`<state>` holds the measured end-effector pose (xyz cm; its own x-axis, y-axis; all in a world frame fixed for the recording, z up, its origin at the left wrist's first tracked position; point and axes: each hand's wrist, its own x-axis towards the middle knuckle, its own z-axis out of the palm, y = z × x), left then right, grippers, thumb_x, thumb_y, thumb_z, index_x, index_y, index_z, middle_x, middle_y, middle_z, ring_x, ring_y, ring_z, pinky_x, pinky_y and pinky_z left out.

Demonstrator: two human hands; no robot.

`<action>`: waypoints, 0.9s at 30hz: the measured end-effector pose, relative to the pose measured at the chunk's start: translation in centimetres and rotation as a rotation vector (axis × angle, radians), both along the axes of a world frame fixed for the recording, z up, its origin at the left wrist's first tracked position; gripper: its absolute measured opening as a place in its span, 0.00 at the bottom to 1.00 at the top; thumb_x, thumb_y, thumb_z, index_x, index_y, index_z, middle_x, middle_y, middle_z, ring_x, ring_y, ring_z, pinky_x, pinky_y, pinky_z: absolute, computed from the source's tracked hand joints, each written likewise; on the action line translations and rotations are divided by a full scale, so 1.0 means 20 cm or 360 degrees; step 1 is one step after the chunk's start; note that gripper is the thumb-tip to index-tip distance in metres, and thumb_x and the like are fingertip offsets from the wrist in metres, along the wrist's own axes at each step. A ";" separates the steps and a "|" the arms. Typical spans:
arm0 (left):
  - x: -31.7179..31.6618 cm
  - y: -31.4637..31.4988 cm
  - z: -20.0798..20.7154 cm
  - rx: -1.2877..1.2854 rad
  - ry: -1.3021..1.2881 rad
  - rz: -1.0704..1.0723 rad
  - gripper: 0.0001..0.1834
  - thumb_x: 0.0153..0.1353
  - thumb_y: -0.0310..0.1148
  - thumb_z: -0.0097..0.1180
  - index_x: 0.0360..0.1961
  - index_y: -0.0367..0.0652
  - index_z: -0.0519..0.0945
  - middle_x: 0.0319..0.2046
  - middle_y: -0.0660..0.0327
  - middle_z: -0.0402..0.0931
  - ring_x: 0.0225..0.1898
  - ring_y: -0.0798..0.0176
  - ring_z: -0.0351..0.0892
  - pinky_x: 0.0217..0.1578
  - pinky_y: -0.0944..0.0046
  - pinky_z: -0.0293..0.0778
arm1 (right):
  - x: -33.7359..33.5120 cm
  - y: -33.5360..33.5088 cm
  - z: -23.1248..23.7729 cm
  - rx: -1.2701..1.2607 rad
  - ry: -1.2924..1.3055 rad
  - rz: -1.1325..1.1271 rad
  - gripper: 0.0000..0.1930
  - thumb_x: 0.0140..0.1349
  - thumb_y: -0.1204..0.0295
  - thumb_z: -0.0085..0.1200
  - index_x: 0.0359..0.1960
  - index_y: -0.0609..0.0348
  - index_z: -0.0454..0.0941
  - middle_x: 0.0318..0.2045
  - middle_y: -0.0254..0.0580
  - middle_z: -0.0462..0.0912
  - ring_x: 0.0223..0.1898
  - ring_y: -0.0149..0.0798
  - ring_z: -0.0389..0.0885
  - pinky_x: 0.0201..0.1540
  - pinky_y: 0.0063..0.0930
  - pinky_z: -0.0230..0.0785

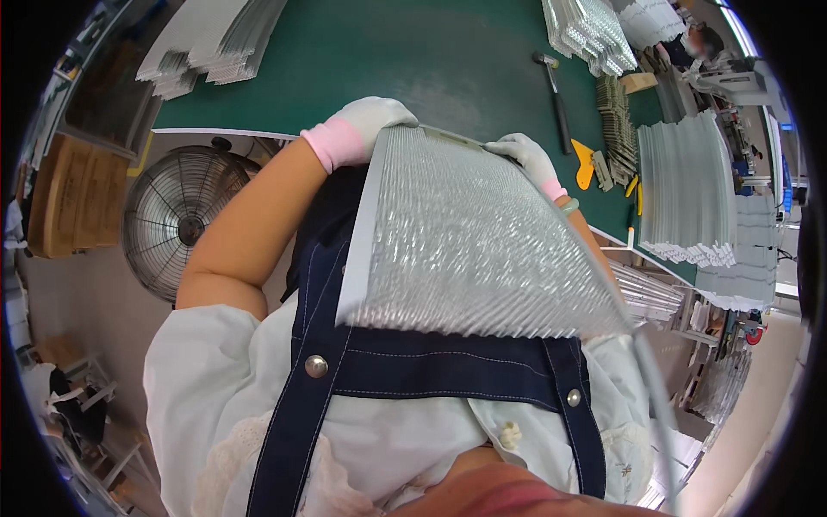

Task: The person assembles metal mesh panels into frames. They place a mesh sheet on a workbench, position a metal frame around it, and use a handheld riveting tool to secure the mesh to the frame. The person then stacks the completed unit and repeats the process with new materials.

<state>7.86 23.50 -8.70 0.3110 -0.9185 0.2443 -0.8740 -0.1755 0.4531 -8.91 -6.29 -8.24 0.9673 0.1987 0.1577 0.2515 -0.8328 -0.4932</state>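
Note:
A thick bundle of thin silvery metal sheets [482,241], with shiny ridged edges, leans against my apron front and rises toward the green table [413,60]. My left hand [372,119], in a white glove with a pink cuff, wraps over its far left corner. At the far right corner my right hand [527,157], gloved alike, curls its fingers over the edge. A narrow grey metal strip [452,138] lies along the far edge between my hands. My fingertips on the far side are partly hidden.
Right of my hands lie a hammer [560,108], an orange scraper [584,164], stacked small metal pieces [616,129] and yellow-handled pliers [635,194]. Sheet stacks stand far left [215,43] and right [685,189]. A floor fan [185,226] is left. Another person [693,47] is far right.

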 end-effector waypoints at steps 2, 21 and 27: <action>0.08 -0.02 -0.03 0.0171 0.0020 0.0051 0.15 0.54 0.36 0.59 0.39 0.39 0.84 0.39 0.51 0.83 0.43 0.46 0.81 0.46 0.54 0.76 | 0.02 -0.01 0.00 0.0079 0.0074 -0.0085 0.16 0.55 0.69 0.59 0.47 0.53 0.83 0.43 0.44 0.83 0.47 0.46 0.79 0.51 0.34 0.70; 0.15 -0.11 0.47 -0.0521 0.0807 -0.0064 0.30 0.55 0.40 0.67 0.58 0.40 0.76 0.50 0.54 0.81 0.54 0.58 0.77 0.58 0.61 0.69 | 0.10 0.07 0.09 0.0284 0.0249 -0.0479 0.27 0.48 0.67 0.70 0.52 0.59 0.78 0.50 0.44 0.82 0.55 0.42 0.77 0.60 0.33 0.66; 0.13 -0.24 1.08 -0.1063 0.1027 0.0022 0.15 0.63 0.35 0.62 0.46 0.36 0.80 0.39 0.67 0.80 0.41 0.75 0.74 0.46 0.70 0.70 | 0.07 0.02 0.14 0.0782 0.0591 -0.0625 0.30 0.48 0.75 0.70 0.55 0.67 0.74 0.49 0.46 0.83 0.51 0.40 0.80 0.56 0.31 0.71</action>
<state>10.53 18.63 12.87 0.5808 -0.6445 0.4973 -0.4175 0.2885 0.8616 -7.57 -5.84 -5.40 0.9598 -0.1829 -0.2130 -0.2767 -0.4877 -0.8280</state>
